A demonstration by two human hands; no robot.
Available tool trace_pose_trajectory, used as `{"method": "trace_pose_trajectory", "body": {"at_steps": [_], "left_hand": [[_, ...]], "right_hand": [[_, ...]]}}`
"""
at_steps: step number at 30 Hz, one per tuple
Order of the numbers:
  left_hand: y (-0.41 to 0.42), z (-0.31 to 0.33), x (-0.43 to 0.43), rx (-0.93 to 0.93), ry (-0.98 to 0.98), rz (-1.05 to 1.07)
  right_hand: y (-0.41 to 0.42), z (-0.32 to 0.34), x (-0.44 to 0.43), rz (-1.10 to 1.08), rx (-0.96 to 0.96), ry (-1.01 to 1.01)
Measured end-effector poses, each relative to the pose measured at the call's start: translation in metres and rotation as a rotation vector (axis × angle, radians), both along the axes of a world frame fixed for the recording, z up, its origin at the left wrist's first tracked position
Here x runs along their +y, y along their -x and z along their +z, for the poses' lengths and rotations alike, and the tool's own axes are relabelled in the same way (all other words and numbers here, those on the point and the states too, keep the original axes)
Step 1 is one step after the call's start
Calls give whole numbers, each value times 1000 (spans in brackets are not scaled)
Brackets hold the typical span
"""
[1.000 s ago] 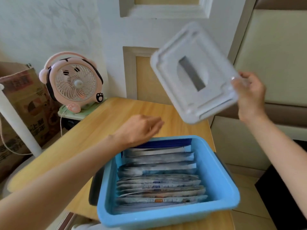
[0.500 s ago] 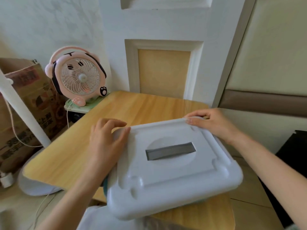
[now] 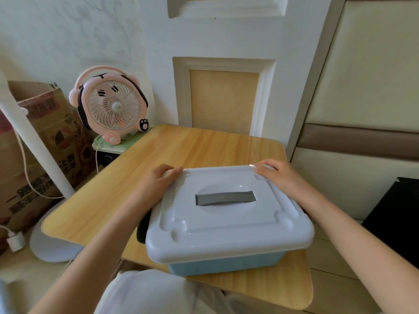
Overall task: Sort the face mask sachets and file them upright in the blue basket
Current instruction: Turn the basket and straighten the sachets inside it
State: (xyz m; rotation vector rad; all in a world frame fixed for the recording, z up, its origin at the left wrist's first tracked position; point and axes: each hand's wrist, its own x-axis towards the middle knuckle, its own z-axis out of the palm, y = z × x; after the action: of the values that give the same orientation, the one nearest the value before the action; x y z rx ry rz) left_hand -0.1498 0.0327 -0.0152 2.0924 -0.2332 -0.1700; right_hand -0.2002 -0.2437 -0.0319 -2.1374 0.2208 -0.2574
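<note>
The blue basket (image 3: 223, 266) stands near the front edge of the wooden table (image 3: 204, 148). A white lid (image 3: 226, 223) with a grey slot handle covers it, so the face mask sachets are hidden. Only the basket's front wall and a black side handle (image 3: 143, 227) show. My left hand (image 3: 162, 179) curls its fingers over the lid's far left corner. On the far right corner my right hand (image 3: 277, 175) rests with fairly straight fingers.
A pink fan (image 3: 113, 107) sits on a small green stand beyond the table's far left corner. A cardboard box (image 3: 47, 137) and a white pole (image 3: 36, 143) with a round base are at the left. A black object (image 3: 396, 211) stands on the floor at the right.
The lid, held up in my right hand a second ago, now sits on the basket and hides the sachets. Both hands have moved to its far corners.
</note>
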Motion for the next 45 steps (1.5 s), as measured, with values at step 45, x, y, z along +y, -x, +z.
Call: {"method": "trace_pose_trajectory", "body": {"at_steps": [45], "left_hand": [[-180, -23, -66, -474, -335, -4]], "right_hand": [[-118, -33, -19, -186, -265, -94]]}}
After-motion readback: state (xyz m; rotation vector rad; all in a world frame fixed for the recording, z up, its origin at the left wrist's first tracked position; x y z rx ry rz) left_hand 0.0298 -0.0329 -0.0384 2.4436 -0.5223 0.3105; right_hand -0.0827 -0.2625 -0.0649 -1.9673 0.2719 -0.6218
